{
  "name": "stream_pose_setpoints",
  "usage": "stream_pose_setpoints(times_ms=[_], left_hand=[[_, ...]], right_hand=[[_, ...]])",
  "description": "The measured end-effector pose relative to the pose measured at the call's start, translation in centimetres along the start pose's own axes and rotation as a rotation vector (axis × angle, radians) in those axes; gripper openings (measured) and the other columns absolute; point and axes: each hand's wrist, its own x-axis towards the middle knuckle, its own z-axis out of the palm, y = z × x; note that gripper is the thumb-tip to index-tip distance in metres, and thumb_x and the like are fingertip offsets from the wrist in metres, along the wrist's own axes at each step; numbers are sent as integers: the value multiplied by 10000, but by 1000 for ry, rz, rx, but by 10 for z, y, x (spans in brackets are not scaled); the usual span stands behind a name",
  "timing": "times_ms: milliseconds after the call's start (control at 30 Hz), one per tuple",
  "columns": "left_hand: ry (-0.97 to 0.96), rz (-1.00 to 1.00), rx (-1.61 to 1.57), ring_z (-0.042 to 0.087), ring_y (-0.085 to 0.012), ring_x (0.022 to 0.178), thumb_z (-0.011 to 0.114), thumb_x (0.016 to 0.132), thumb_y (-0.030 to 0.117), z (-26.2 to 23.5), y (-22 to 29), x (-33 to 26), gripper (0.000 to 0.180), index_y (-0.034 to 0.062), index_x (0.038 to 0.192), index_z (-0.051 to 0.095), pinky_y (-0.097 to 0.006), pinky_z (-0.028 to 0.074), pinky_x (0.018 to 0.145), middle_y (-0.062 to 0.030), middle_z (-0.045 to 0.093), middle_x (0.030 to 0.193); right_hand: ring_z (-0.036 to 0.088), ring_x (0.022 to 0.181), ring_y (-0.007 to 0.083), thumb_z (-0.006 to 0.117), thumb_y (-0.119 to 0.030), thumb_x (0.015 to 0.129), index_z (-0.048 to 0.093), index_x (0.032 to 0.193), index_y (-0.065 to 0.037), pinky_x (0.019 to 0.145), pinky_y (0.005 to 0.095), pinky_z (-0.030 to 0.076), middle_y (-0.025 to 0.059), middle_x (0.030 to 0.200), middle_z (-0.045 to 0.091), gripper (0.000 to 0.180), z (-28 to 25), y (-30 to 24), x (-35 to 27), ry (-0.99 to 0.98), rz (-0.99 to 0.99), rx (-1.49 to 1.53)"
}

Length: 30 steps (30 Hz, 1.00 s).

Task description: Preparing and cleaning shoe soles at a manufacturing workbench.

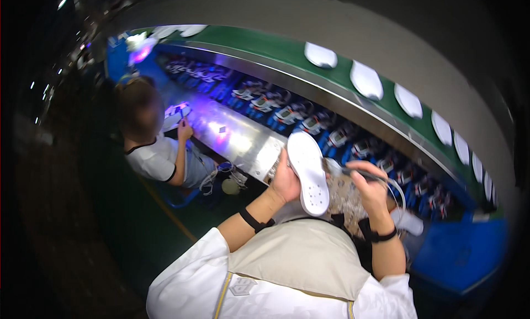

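Note:
My left hand point(284, 181) is closed round the edge of a white shoe sole point(307, 167), which stands tilted in front of my body. Small dark holes dot the sole's lower end. On the other side of it, my right hand point(371, 189) grips a slim dark tool point(353, 171) with a pale grey cord point(402, 193) looping away from it. The tool's tip points toward the sole, apart from it; its exact kind is unclear. Behind both hands lies a brownish, glossy clutter point(348, 200) on the bench, too blurred to make out.
A green belt point(265, 51) carries several white soles point(365, 80) along the far side. Below it, shoe uppers point(287, 115) sit in rows on blue holders. A metal bench point(243, 137) runs left toward a seated co-worker point(157, 159). Blue panel point(458, 253) at right.

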Motion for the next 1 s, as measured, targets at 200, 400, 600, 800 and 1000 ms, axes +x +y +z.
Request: stream_pose_setpoints(times_ms=[200, 400, 600, 800, 1000], left_hand=[[-115, -46, 152, 609, -388, 1277, 156, 1032, 743, 25, -36, -6, 850, 122, 1559, 399, -552, 474, 1115, -174, 587, 1420], [69, 22, 151, 604, -289, 1303, 224, 1043, 708, 27, -43, -7, 792, 130, 1543, 432, -481, 484, 1121, -146, 584, 1441], [-30, 73, 33, 629, -321, 1262, 295, 1018, 729, 35, -40, -2, 785, 144, 1510, 473, -514, 517, 1074, -128, 628, 1390], [-98, 80, 84, 634, -280, 1240, 313, 1047, 660, 38, -18, 16, 693, 128, 1420, 556, -451, 517, 1065, -106, 655, 1349], [-311, 46, 28, 648, -399, 1075, 332, 994, 722, 51, 1, 45, 745, 129, 1354, 603, -504, 534, 983, -145, 685, 1217]], right_hand=[[665, 805, 125, 725, -74, 876, 759, 1070, 10, 718, 265, 528, 69, 884, 738, 214, 21, -16, 7, 97, -79, -88], [651, 824, 220, 796, -67, 834, 783, 1103, -48, 759, 357, 512, 100, 887, 714, 270, 8, 0, 4, -327, -453, -191], [591, 763, 203, 785, -53, 851, 789, 1137, -70, 724, 334, 479, 64, 837, 678, 287, 7, 1, 10, -87, -543, -288], [647, 833, 274, 801, -91, 820, 782, 1076, -65, 846, 382, 474, 92, 918, 743, 259, 4, -9, 15, -215, -376, -147], [612, 820, 251, 823, -129, 797, 771, 1069, -112, 800, 385, 413, 57, 871, 698, 278, 9, -21, 18, -420, -527, -182]])
